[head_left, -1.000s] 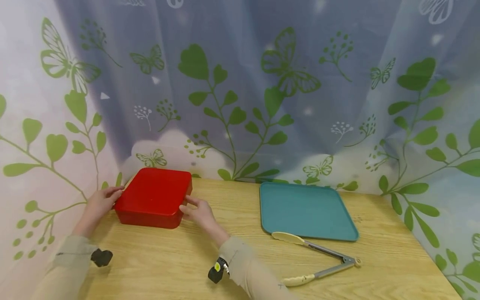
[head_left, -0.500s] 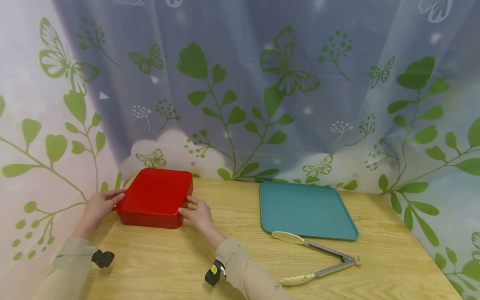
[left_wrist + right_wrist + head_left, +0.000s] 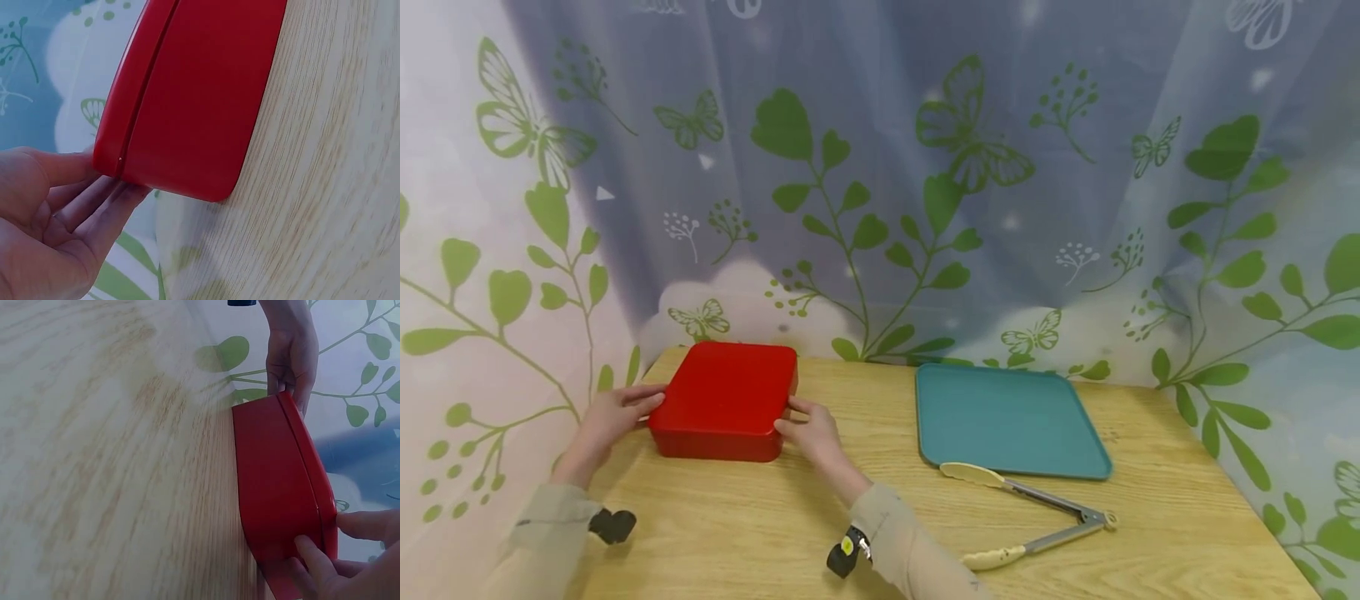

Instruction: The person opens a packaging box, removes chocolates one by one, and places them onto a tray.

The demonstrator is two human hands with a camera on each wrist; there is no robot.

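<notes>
A red lidded box (image 3: 730,392) stands at the left of the wooden table, with a seam below its top edge in both wrist views. My left hand (image 3: 610,421) grips the box's left side, its thumb at the lid's edge and its fingers against the wall (image 3: 53,219). On the opposite side, my right hand (image 3: 816,437) holds the box near its front right corner. The right wrist view shows the right hand's fingers (image 3: 312,556) on the side wall and at the lid edge. The lid is on, so the inside is hidden.
A teal tray (image 3: 1011,421) lies at the back right of the table (image 3: 760,533). Tongs (image 3: 1045,512) with cream tips lie spread in front of it, one tip by the tray's edge. A patterned curtain (image 3: 865,167) hangs behind the table and along both sides.
The red box has shifted slightly right, with both hands moving along on its sides. The tray and tongs stay where they were.
</notes>
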